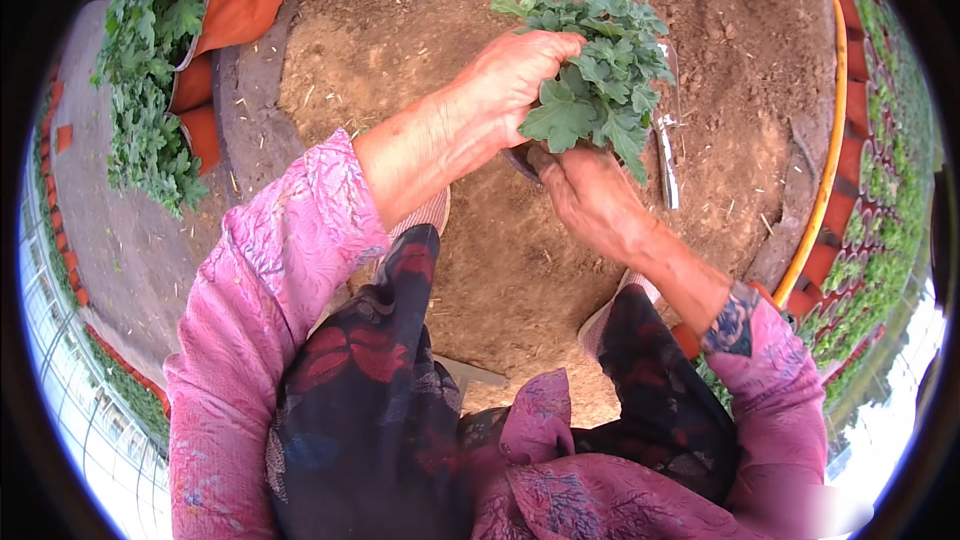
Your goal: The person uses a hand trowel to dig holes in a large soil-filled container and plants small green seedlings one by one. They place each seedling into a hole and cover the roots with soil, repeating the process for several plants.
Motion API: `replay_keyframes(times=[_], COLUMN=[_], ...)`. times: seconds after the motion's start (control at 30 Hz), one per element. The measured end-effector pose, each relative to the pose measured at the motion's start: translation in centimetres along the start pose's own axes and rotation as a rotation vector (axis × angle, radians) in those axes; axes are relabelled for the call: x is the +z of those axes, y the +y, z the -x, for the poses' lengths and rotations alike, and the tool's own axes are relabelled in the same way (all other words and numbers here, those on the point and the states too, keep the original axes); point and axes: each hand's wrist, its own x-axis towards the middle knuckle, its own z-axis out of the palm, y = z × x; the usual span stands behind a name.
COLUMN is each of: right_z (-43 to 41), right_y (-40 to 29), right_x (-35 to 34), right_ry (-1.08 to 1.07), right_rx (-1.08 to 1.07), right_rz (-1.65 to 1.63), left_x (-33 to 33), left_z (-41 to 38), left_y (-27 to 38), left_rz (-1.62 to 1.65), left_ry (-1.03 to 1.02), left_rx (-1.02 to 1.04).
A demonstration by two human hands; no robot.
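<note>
My left hand (521, 82) is closed around the stems of a green leafy plant (600, 79), which looks like a chrysanthemum with lobed leaves. Just below the foliage, my right hand (592, 191) has its fingers curled at the edge of a dark curved object (523, 163), perhaps a pot rim. Leaves cover part of that hand, and the plant's base is hidden. On the soil to the right of the plant lies a shiny narrow object (667, 165), partly behind the leaves; its kind is unclear.
Bare soil (480, 285) lies between my shoes. Leafy plants (154, 90) in orange pots (238, 9) stand at the upper left. A yellow hose (829, 157) curves along the right, beside rows of orange pots (840, 157) with greenery. Dark ground cover (112, 202) spreads at the left.
</note>
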Motion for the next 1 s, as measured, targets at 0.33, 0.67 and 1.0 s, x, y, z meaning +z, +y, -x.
replay_keyframes(times=[0.33, 0.67, 1.0], right_z=[1.3, 1.9, 1.4], right_y=[3.1, 7.8, 6.2], right_x=[-1.7, -5.9, -4.7], right_ry=[-0.035, -0.191, 0.500], right_rx=[-0.282, -0.090, 0.274], right_rz=[0.252, 0.921, -0.076], left_x=[-0.8, -7.2, -4.5], left_z=[5.8, 7.0, 3.8], left_y=[3.1, 3.0, 1.2], left_rz=[-0.565, -0.811, -1.064], left_ry=[-0.106, 0.117, 0.156], left_rx=[0.063, 0.224, -0.042])
